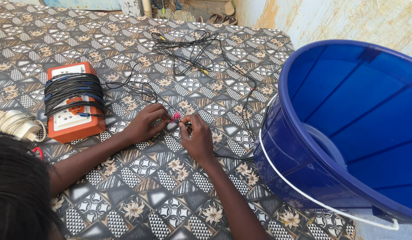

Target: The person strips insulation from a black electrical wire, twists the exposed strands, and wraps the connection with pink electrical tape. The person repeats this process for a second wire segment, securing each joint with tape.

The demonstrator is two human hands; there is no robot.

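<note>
Two bare hands meet at the centre of a table covered in a patterned cloth. At far left lies a coiled white cable; beside it sits an orange extension box wrapped in black cord. The left hand pinches a small pink connector, fingers closed on it. Just right of it, the right hand grips a thin black wire, which trails toward a tangle of black wires at upper centre. A large blue bucket fills the right of the frame.
</note>
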